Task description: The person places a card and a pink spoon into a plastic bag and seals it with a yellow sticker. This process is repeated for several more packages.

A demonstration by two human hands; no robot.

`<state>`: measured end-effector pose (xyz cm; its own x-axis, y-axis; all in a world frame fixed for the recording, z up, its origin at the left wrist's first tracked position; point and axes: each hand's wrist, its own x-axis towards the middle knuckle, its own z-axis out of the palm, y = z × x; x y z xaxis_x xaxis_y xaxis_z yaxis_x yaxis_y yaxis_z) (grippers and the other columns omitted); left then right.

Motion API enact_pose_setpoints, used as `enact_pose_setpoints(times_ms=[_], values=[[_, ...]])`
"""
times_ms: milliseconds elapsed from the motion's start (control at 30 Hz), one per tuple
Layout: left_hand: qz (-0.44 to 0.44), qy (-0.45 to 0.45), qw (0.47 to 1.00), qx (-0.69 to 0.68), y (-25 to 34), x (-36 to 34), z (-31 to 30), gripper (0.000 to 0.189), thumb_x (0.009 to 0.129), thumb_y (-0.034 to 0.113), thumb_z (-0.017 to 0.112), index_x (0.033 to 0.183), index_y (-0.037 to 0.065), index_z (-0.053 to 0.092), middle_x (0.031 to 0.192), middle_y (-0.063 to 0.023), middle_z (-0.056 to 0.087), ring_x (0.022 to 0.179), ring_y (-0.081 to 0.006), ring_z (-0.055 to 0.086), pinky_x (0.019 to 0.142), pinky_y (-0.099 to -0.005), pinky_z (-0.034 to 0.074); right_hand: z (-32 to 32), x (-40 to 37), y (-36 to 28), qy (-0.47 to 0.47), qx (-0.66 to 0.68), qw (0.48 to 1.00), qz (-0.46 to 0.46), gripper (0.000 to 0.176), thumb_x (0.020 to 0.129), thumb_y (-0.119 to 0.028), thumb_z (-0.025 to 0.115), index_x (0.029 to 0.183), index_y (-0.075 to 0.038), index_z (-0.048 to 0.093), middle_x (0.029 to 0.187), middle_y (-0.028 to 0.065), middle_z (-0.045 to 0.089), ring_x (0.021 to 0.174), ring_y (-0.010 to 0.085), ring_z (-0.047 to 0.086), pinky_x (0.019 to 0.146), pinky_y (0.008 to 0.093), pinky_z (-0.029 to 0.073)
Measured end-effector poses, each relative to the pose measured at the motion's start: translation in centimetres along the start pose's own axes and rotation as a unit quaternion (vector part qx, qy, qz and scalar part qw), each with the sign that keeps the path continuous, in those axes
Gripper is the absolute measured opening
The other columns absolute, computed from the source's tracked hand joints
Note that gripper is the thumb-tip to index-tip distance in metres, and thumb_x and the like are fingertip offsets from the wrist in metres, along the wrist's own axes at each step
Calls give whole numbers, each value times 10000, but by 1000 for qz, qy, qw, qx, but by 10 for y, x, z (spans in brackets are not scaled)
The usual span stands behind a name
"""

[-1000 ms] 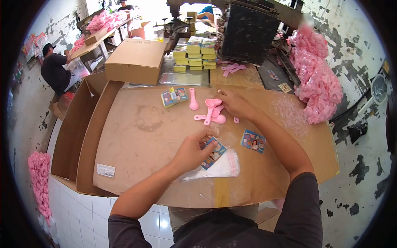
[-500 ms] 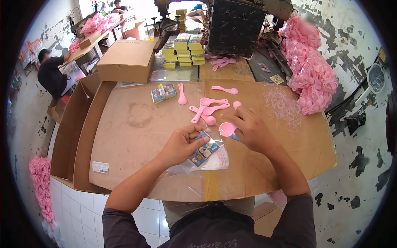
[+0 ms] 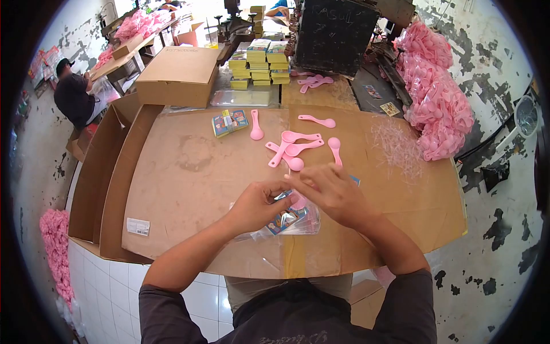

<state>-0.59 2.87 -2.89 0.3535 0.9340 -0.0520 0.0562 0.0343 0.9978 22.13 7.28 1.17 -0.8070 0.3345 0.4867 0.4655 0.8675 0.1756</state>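
Note:
Low over the front middle of the cardboard tabletop, my left hand (image 3: 256,205) pinches a clear plastic bag (image 3: 312,221) with a blue printed card (image 3: 286,219) in it. My right hand (image 3: 338,198) is closed beside it, fingers bent at the bag's upper end. Between the hands shows the bowl of a pink measuring spoon (image 3: 298,200), at or in the bag's mouth; its handle is hidden by my right hand. Just beyond lie several loose pink measuring spoons (image 3: 295,149). Another blue card (image 3: 355,180) peeks out behind my right hand.
A banded card stack (image 3: 229,123) lies at the back left, with more card stacks (image 3: 260,63) behind. Clear plastic strips (image 3: 395,143) and bagged pink spoons (image 3: 441,103) are at right. Cardboard boxes (image 3: 175,74) stand at left. A co-worker (image 3: 74,94) sits far left.
My right hand has moved left with the spoon, bringing its bowl to the bag in my left hand. The view has shifted slightly.

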Motion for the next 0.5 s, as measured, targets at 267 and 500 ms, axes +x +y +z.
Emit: enact_pose_setpoints(times_ms=[267, 500], values=[[11, 35, 999, -40, 6, 2, -4, 306, 1035, 167, 655, 1258, -43, 646, 1032, -61, 744, 904, -85, 694, 774, -252, 566, -12, -7, 19, -23, 451, 879, 152, 541, 1049, -201, 507, 1544, -6, 414, 1558, 190, 453, 1487, 363, 367, 1222, 457, 278], [33, -57, 989, -134, 9, 1, -5, 321, 1055, 181, 625, 1308, -15, 609, 1111, -54, 725, 990, -77, 667, 853, -250, 539, -7, -5, 13, -76, 668, 737, 65, 607, 1099, -299, 448, 1610, -10, 293, 1653, 182, 335, 1565, 295, 235, 1251, 439, 215]])
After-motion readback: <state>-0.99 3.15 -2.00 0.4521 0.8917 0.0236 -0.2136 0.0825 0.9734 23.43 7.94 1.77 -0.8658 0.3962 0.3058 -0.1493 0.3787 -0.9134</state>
